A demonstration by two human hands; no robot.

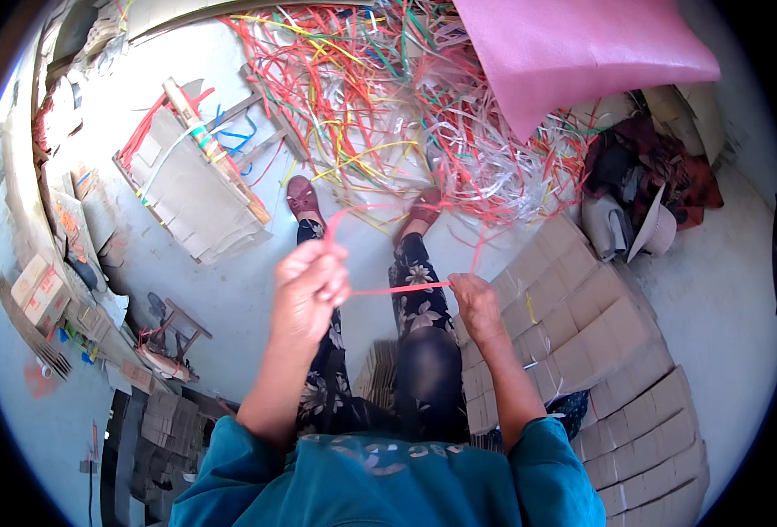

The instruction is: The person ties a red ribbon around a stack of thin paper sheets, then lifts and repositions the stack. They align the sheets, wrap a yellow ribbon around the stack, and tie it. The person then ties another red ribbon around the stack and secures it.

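A thin red plastic strap [397, 289] runs straight between my two hands, above my legs. My left hand [311, 279] is closed round one part of it, and a loop of the strap rises from that fist. My right hand [476, 304] pinches the strap farther right, with another length going up from the fingers. Beyond my hands the strap's upper part crosses in front of a big heap of tangled straps [344, 105] in red, yellow, green and white, so its ends are hard to make out.
Stacks of flattened cardboard [581, 325] stand close on my right. A bundle of cardboard sheets [191, 184] with a wooden pole lies ahead left. A pink sheet [590, 53] covers part of the strap heap. Clothes and a pale hat [656, 230] lie at the right; a small wooden stool [177, 329] stands left.
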